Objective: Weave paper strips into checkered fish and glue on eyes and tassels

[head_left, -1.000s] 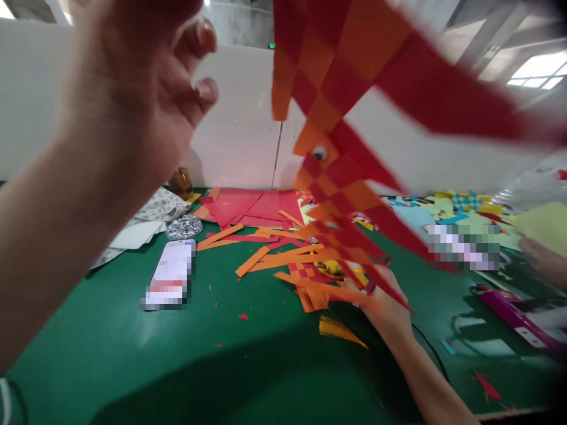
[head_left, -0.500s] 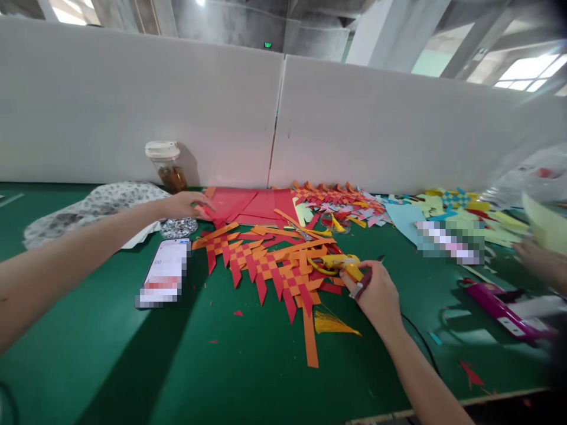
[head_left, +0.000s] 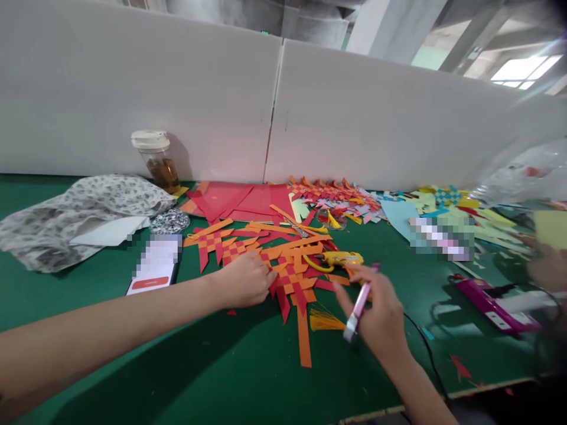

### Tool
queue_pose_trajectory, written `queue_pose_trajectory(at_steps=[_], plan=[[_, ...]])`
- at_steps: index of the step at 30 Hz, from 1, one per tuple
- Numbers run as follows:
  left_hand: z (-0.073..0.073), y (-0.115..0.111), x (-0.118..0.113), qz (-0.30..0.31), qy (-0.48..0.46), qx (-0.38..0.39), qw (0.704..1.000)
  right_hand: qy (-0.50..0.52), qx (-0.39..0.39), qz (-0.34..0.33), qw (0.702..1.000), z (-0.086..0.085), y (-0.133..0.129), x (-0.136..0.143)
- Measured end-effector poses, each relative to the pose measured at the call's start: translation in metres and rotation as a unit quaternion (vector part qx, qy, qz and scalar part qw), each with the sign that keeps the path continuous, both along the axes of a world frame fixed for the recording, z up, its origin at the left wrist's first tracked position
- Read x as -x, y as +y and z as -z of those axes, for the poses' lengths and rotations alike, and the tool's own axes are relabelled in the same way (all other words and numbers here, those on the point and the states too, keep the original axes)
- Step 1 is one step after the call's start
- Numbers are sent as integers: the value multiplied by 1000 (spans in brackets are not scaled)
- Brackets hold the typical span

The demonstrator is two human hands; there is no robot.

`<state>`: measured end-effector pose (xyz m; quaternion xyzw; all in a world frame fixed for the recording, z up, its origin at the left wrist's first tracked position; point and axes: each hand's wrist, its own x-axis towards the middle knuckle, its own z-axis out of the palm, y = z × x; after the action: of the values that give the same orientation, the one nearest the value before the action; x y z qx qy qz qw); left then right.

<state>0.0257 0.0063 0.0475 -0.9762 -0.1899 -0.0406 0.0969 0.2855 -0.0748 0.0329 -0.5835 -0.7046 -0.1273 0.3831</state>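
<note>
My left hand (head_left: 250, 278) is closed over the red and orange woven paper strips (head_left: 290, 277); its fingertips touch them, but whether it pinches a piece is hidden. In my right hand (head_left: 378, 310) is a slim purple pen-like tool (head_left: 362, 301) with a silvery end pointing down towards me; its exact kind is unclear. Just beyond that hand lies a yellow glue gun (head_left: 343, 258), partly covered by the fingers. A yellow tassel (head_left: 326, 320) rests beside the woven pieces, near an orange strip (head_left: 303, 342). Scissors (head_left: 301, 231) lie among the strips.
Red paper sheets (head_left: 261, 200) lie at the back, against a white partition (head_left: 212, 118). On the left are a phone (head_left: 155, 262), patterned cloth (head_left: 101, 200) and a lidded drink cup (head_left: 159, 165). A purple power strip (head_left: 491, 304) and a co-worker's blurred hand (head_left: 547, 268) are on the right.
My left hand has moved from the red sheets, right and towards me, onto the woven strips. My right hand has drawn slightly away from the glue gun, turning the purple tool more upright.
</note>
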Motion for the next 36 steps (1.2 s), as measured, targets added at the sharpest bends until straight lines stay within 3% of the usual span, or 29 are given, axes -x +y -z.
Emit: queue_pose_trajectory(at_steps=[2, 4, 9, 12, 15, 18, 22, 25, 28, 29, 32, 36], plan=[[4, 4, 4, 29, 6, -27, 999, -31, 87, -101, 991, -5, -21, 19], [8, 8, 13, 59, 1, -43, 997, -84, 132, -150, 976, -6, -38, 35], [13, 8, 47, 80, -5, -37, 996, -92, 146, -180, 968, 3, -53, 53], [11, 4, 65, 77, -14, -2, 997, -84, 136, -193, 968, 8, -50, 57], [9, -2, 72, 58, -30, 22, 998, -52, 118, -195, 972, 0, -39, 54], [7, -8, 69, 39, -19, 17, 999, 1, 105, -130, 986, -28, -20, 44], [5, -11, 66, 27, 3, 22, 999, 15, -56, 40, 998, -90, 18, 34], [2, -9, 69, 29, 9, 59, 998, 30, -119, 64, 990, -130, 55, 34], [-1, -9, 72, 22, 22, 98, 995, 50, -191, 59, 979, -147, 94, 34], [-1, -9, 73, 18, 23, 109, 994, 32, -205, 56, 977, -147, 105, 35], [0, -13, 74, -11, 22, 123, 992, -57, -122, 3, 991, -132, 122, 39], [6, -18, 76, -46, 16, 122, 991, -58, -108, -42, 991, -84, 102, 57]])
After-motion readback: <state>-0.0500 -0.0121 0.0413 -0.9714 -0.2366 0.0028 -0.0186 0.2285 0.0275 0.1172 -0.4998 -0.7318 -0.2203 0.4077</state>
